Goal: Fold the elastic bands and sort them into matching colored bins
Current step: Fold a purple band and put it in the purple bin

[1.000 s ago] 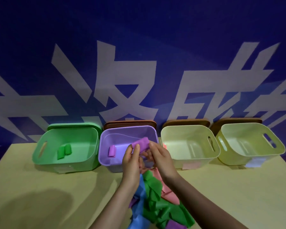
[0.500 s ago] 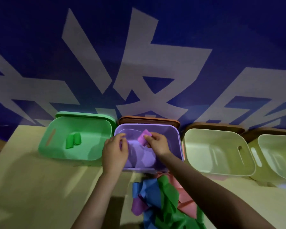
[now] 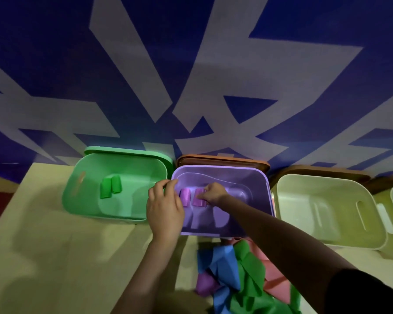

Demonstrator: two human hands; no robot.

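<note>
Right now the right hand is down inside the purple bin, fingers curled on a folded purple band that sits on the bin floor. A 2nd folded purple band lies just beside it, to the left. Left hand rests over the bin's left rim w/ fingers loosely bent, holding nothing. Green bin to the left has 2 folded green bands side by side. 2 pale yellow bins stand to the right. On the worktop in front of the purple bin: a heap of unfolded bands, blue, green, pink & purple.
</note>
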